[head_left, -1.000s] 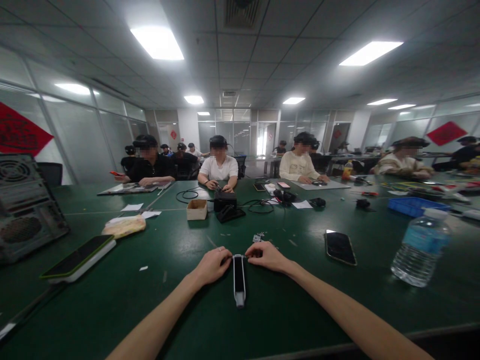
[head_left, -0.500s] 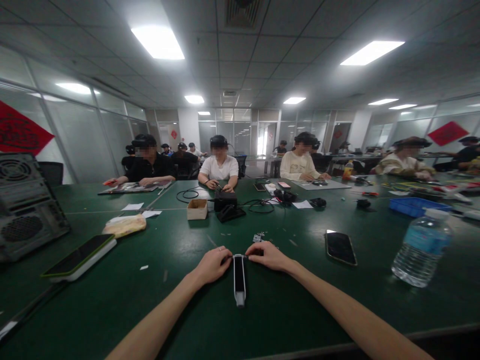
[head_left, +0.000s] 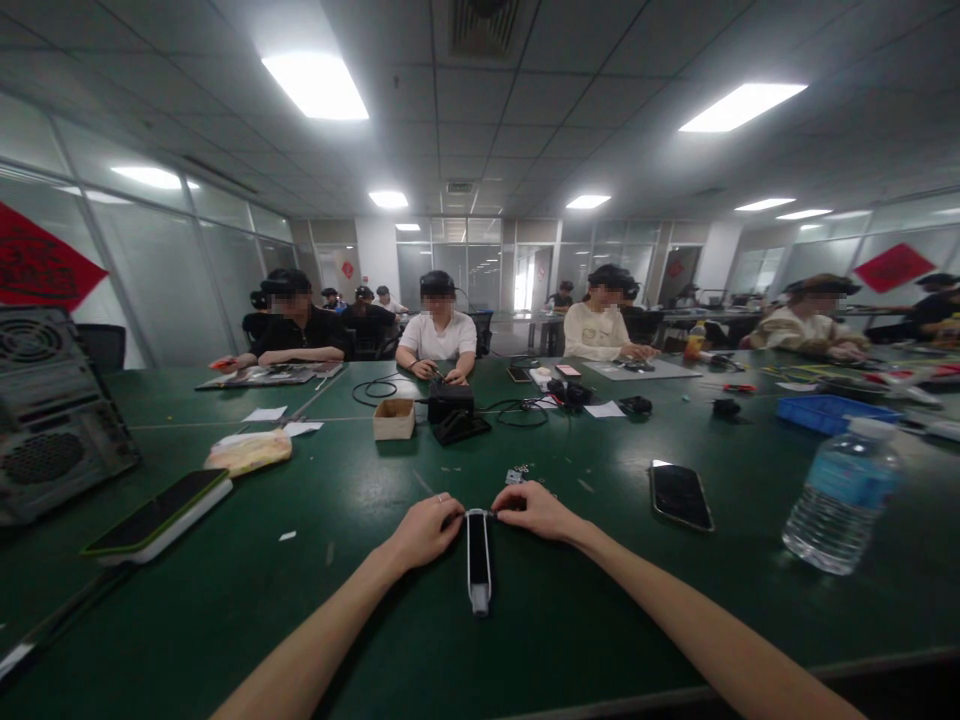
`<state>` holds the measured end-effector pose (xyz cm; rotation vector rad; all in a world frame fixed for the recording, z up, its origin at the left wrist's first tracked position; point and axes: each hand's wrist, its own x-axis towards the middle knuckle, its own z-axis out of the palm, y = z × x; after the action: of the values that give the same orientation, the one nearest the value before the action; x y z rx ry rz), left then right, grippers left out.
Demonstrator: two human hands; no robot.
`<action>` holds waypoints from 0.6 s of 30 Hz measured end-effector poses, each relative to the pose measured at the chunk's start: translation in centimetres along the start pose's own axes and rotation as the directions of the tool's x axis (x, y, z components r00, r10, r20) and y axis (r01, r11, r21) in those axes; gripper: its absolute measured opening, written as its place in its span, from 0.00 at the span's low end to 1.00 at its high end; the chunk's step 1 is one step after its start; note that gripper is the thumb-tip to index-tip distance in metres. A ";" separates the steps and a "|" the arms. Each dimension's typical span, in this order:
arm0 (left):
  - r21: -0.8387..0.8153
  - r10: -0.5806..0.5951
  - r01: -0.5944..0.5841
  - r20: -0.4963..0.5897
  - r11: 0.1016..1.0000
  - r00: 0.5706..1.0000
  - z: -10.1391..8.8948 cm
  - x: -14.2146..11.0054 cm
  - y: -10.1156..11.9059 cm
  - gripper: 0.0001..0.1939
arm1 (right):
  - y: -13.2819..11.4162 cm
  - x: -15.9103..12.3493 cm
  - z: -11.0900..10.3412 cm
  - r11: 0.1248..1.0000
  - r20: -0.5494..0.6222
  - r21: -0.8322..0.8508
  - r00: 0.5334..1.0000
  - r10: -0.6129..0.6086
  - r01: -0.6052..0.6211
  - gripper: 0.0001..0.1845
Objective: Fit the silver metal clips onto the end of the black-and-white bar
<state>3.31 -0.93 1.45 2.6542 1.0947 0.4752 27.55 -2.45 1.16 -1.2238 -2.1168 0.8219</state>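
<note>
A narrow device with a white frame and a dark inner face (head_left: 478,560) lies lengthwise on the green table (head_left: 570,620), its light grey tip toward me. At its far end, my left hand (head_left: 426,528) is on the left side with fingers pinched together. Opposite it, my right hand (head_left: 536,510) pinches in the same way on the right side. Small dark bits show at both fingertips; whether they belong to the device I cannot tell. Just beyond my right hand is a small grey metal piece (head_left: 514,477), with several tiny parts scattered around it.
On the right are a phone (head_left: 681,495), a water bottle (head_left: 844,497) and a blue tray (head_left: 836,413). A green-edged device (head_left: 161,512), a plastic bag (head_left: 251,452) and a computer case (head_left: 60,420) are on the left. Ahead stands a small box (head_left: 394,420); several people sit opposite.
My hands and the narrow device stay in place. Across the table, the person in the cream top has shifted their hands slightly.
</note>
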 end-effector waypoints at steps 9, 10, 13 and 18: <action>0.003 -0.005 0.005 0.007 1.000 1.000 0.1 0.0 -0.2 0.11 | -0.6 -0.3 0.0 1.000 -0.011 0.012 1.000 0.007 -0.007 0.11; 0.006 -0.005 0.005 0.004 1.000 1.000 0.1 0.0 -0.2 0.11 | -0.5 -0.3 0.0 1.000 -0.019 0.011 1.000 0.006 -0.005 0.11; 0.017 0.005 -0.005 -0.004 1.000 1.000 0.2 0.1 -0.3 0.11 | -0.2 -0.2 0.3 1.000 -0.041 0.016 0.999 -0.011 0.011 0.11; 0.036 0.018 -0.017 -0.018 0.999 1.000 0.6 0.2 -0.6 0.11 | 0.3 0.2 1.2 0.999 -0.097 0.005 0.994 -0.054 0.054 0.11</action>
<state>3.27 -0.42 0.70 2.6975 1.0964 0.4883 26.78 -2.40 0.17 -1.1735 -2.0584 0.7316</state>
